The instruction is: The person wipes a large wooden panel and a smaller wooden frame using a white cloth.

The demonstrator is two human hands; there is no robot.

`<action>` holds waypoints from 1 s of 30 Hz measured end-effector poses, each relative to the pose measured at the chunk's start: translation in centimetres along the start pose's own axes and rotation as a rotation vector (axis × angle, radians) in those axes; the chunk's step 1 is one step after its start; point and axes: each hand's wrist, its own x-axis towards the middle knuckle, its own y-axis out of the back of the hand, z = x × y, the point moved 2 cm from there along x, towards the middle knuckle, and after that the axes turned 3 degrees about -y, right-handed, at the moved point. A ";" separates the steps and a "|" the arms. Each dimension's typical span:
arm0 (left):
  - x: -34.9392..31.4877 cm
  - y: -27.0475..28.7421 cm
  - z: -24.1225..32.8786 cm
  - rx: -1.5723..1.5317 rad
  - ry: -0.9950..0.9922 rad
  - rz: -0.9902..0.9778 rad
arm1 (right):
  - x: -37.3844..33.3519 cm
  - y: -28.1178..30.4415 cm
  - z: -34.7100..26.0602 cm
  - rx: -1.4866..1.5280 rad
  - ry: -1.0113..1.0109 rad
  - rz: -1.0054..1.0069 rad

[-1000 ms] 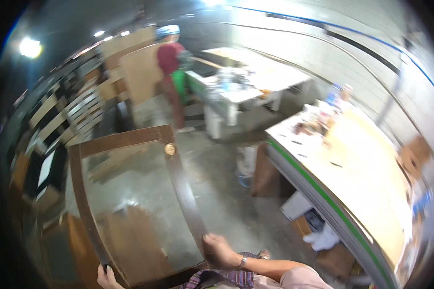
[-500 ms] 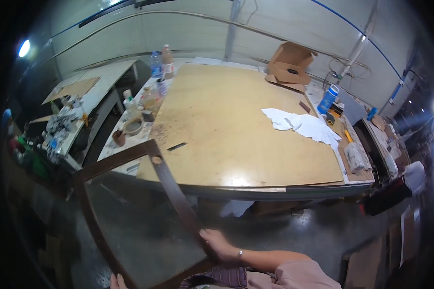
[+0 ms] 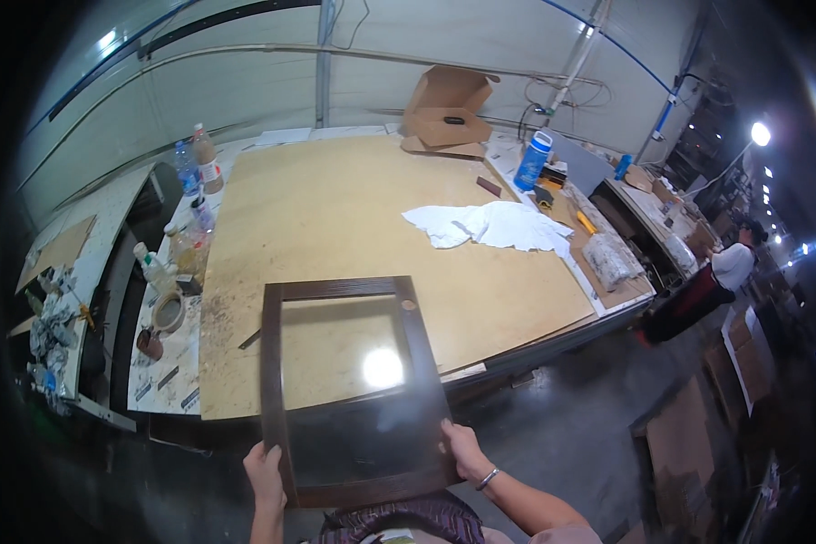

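A dark brown wooden-framed glass panel (image 3: 274, 381), like a cabinet door, is held up between my hands, its far end over the worktable. A bright lamp reflection shows in the glass, and a round pale spot marks the frame's upper right corner. My left hand (image 3: 265, 476) grips the lower left side piece. On the lower right side, my right hand (image 3: 464, 451) is closed round the frame, thumb on top. Beyond the panel lies a tan board (image 3: 335, 195) covering the worktable, with a crumpled white cloth (image 3: 494, 227) on it.
Bottles (image 3: 207, 163), a tape roll (image 3: 168, 313) and a small brown cup (image 3: 150, 343) line the left edge. An open cardboard box (image 3: 449, 113), a blue bottle (image 3: 533, 161) and a white-wrapped roll (image 3: 609, 260) stand right. Another person (image 3: 725, 272) is at the far right.
The panel has swung from a tilt at lower left to nearly square before me, and its far end now overlaps the board. Both hands still hold it; my view has turned right.
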 end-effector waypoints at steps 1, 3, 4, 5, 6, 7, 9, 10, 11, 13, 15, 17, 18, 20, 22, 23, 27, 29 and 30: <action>0.9 -1.3 -0.3 -0.006 0.022 -0.023 | 0.8 0.8 -0.4 0.017 0.020 0.031; 2.6 -3.7 -1.2 -0.008 0.014 -0.064 | 1.6 2.5 -2.3 -0.004 -0.016 0.027; 3.0 -4.9 -1.2 -0.023 0.035 -0.079 | 2.9 3.5 -2.5 -0.003 -0.035 0.046; 3.3 -6.3 -1.1 -0.038 0.055 -0.090 | 4.3 4.4 -3.0 -0.024 -0.043 0.055; 3.6 -7.9 -1.0 -0.053 0.074 -0.108 | 5.7 5.6 -3.6 -0.042 -0.048 0.068; 4.4 -8.4 -1.8 -0.038 0.055 -0.090 | 6.6 5.8 -4.6 -0.064 -0.055 0.063; 6.2 -9.5 -4.5 -0.008 0.025 -0.056 | 8.8 6.3 -7.5 -0.091 -0.018 0.001; 5.9 -12.1 -2.7 -0.032 0.043 -0.020 | 10.0 6.6 -9.4 -0.107 -0.007 -0.028; 6.5 -13.1 -3.9 -0.026 0.032 0.007 | 11.2 7.1 -10.6 -0.122 0.005 -0.058; 7.8 -15.0 -5.7 -0.018 -0.007 0.068 | 14.9 7.6 -12.9 -0.188 0.032 -0.028; 7.9 -18.0 -6.2 -0.026 0.006 0.072 | 18.1 8.3 -16.1 -0.293 0.038 -0.072; 7.6 -20.9 -7.9 0.035 0.009 0.073 | 22.7 10.6 -17.7 -0.617 0.201 -0.068; 7.5 -21.8 -8.5 0.056 0.029 0.028 | 24.0 10.4 -19.4 -0.731 0.277 -0.076; 7.7 -24.0 -8.9 0.146 0.081 -0.024 | 26.4 10.4 -22.9 -0.899 0.289 -0.072; 7.9 -27.7 -8.2 0.236 0.147 -0.134 | 29.5 12.1 -25.9 -1.058 0.229 -0.007; 8.1 -28.7 -8.9 0.403 0.094 -0.182 | 31.0 12.8 -27.1 -1.196 0.271 0.015; 8.3 -32.3 -9.9 0.588 0.161 -0.288 | 33.9 12.9 -31.0 -1.447 0.425 0.030; 8.1 -33.9 -10.5 0.330 0.269 -0.274 | 35.1 13.0 -32.8 -1.533 0.511 0.036; 8.0 -35.0 -9.7 0.251 0.313 -0.292 | 35.8 13.2 -33.6 -1.568 0.569 0.049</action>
